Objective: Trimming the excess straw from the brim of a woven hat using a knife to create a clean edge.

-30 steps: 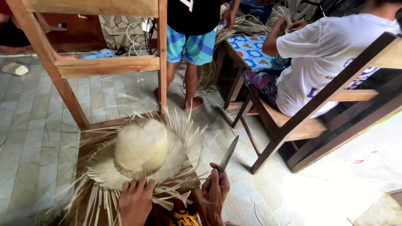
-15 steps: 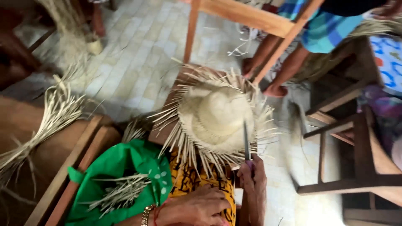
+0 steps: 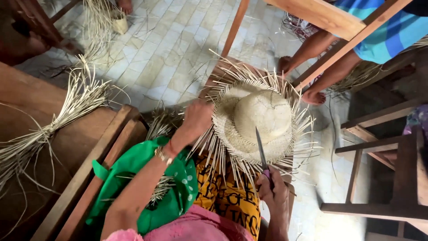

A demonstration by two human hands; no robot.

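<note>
- One straw hat (image 3: 263, 118) sits on a wooden stand, loose strands fringing its brim.
- Left hand (image 3: 196, 118) grips the brim's left edge.
- Right hand (image 3: 273, 189) is closed around one knife (image 3: 261, 151), blade up over the brim.
- One green cloth (image 3: 133, 178) lies on the lap.
- One straw bundle (image 3: 53, 125) lies on the bench at left.

I see a pale woven straw hat (image 3: 261, 118), crown up, unfinished brim fringed with loose straw ends, resting on a lap. A slim-bladed knife (image 3: 261, 154) stands upright over its near brim.
</note>
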